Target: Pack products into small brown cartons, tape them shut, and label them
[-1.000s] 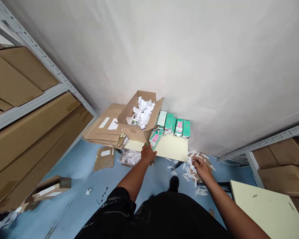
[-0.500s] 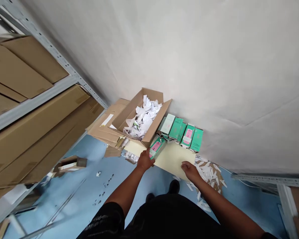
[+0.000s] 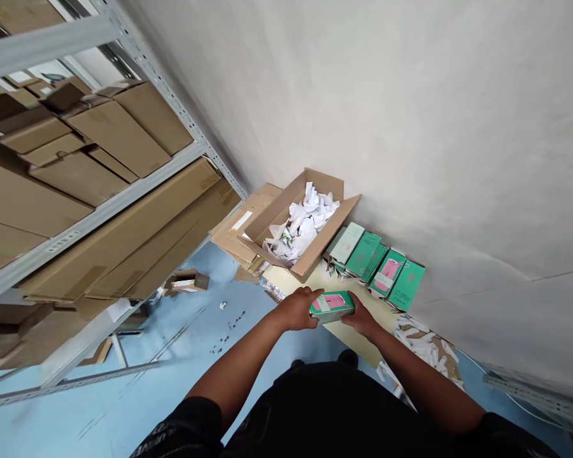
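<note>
A small green box with a pink picture [image 3: 332, 304] is held level between my two hands, above the front of a pale yellow board [image 3: 358, 337]. My left hand [image 3: 298, 310] grips its left end, fingers closed round it. At the other end my right hand [image 3: 363, 315] is closed on the box too. Beyond it, several similar green boxes [image 3: 365, 252] stand in a row on the board by the wall. Left of that row sits an open cardboard box [image 3: 327, 245] holding crumpled white paper [image 3: 300, 232].
Metal shelving [image 3: 160, 172] packed with brown cartons [image 3: 124, 137] rises on the left. Flattened cardboard [image 3: 241, 222] leans beside the open box. White paper scraps [image 3: 424, 346] lie on the right, near another metal frame [image 3: 530, 394]. A small carton [image 3: 188, 281] rests on the blue floor.
The green box has been lifted off the board and turned level. My right hand has come over and taken its right end. The whole view has shifted left.
</note>
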Demonstrator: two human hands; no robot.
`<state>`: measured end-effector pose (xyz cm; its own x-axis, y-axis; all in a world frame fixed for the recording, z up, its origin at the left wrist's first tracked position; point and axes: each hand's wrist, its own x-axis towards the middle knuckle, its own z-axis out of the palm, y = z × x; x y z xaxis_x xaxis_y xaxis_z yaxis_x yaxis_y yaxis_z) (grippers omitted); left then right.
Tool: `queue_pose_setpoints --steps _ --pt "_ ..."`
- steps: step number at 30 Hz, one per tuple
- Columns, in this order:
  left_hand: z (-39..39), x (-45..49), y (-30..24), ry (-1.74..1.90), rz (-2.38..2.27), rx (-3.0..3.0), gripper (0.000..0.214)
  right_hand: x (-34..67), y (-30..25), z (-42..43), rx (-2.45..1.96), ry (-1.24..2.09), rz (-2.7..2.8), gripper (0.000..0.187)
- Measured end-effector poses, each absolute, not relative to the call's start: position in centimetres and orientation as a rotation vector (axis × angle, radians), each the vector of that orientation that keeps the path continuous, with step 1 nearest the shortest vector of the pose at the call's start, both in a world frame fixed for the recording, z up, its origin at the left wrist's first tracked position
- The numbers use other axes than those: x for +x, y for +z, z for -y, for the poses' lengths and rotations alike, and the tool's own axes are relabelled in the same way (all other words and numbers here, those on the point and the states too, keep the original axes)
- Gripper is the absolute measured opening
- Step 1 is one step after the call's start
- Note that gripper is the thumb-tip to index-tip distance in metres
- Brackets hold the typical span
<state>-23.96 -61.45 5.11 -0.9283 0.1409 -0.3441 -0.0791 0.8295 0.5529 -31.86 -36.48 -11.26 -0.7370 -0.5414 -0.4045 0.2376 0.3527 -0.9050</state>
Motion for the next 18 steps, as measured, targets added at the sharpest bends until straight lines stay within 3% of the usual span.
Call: queue_pose_setpoints --steps 6,10,14,16,18 --pt "61.1 -26.4 8.6 1.084 -2.740 0.212 0.112 -32.6 -8.2 36.0 -0.045 -1.580 -1.727 0.123" --pt "61.3 -28.9 9.5 1.548 -2.612 0.335 0.113 -30.9 -5.2 36.6 0.051 -1.750 -1.652 0.108" --pt "60.9 -31.2 8.9 2.209 -2.039 0.477 0.104 -28.0 -2.0 37.4 0.222 -2.055 -1.617 0.091" --pt "60.4 -31.8 8.2 2.336 -1.785 0.502 0.100 -26.3 -0.4 37.8 0.325 -2.206 -1.618 0.085" --pt "59.6 -31.8 7.6 2.234 -1.667 0.599 0.103 -24.5 1.0 38.3 0.425 -2.345 -1.613 0.083"
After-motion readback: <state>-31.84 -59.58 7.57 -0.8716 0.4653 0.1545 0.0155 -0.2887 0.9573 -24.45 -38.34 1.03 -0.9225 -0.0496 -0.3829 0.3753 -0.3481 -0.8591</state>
